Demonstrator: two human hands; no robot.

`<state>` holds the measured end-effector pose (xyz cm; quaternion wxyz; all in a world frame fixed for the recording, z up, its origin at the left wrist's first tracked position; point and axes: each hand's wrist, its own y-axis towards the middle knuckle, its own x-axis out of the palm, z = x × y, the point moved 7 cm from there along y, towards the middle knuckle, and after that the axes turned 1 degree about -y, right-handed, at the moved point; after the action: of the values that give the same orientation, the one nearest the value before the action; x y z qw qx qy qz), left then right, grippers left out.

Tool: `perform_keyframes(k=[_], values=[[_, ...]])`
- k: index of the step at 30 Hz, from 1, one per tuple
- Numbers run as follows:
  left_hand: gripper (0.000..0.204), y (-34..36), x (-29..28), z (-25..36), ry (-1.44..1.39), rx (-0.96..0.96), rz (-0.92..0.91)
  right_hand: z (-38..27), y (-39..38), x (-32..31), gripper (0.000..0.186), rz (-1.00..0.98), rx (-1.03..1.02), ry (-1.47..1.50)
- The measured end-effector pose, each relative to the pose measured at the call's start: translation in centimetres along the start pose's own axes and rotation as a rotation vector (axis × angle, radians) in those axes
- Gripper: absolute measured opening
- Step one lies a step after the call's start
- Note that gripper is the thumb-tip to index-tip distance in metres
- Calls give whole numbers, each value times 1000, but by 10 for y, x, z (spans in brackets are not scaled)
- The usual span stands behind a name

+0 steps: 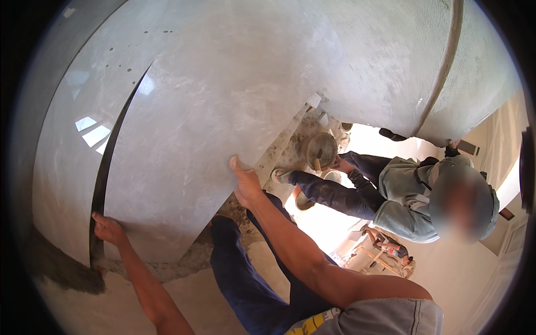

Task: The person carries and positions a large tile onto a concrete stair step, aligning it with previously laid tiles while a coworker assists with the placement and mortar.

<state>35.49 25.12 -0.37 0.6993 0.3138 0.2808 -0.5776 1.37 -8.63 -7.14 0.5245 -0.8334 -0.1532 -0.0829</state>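
Observation:
A large glossy grey marble-look tile (184,134) fills the middle, tilted, a dark tapering gap separating it from a similar tile (67,167) on the left. My left hand (110,230) grips the big tile's left edge near its lower end, fingers curled at the gap. My right hand (244,180) grips its right edge, thumb on the glossy face and the other fingers partly hidden around the edge. Beyond that edge shows a rough, mortar-stained strip (290,134).
A co-worker (402,195) in a grey-green top sits at right, one hand at a round dusty container (314,145) with a wooden-handled tool. Another person (391,245) is farther back among wooden pieces. A plastered surface (391,61) with a groove spans the upper right. My dark-trousered legs are below.

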Motion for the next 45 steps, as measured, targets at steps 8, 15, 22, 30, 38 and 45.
perform_keyframes(k=[8,15,22,30,38,45], values=[[68,-8,-7,-10,-21,-71,-41,-5,-18,-13,75,58,-99,-26],[64,-12,-5,-5,-17,-8,-115,1,-40,-32,80,50,-110,85],[61,-41,19,19,-62,-25,-147,-7,-65,-63,71,81,-156,112],[59,-64,44,45,14,-8,-198,-1,-77,-107,84,158,-116,146],[52,-69,32,82,92,130,-216,-16,-98,-91,105,165,-112,49],[53,-65,13,96,114,243,-106,-24,-107,-74,106,102,-92,-3]])
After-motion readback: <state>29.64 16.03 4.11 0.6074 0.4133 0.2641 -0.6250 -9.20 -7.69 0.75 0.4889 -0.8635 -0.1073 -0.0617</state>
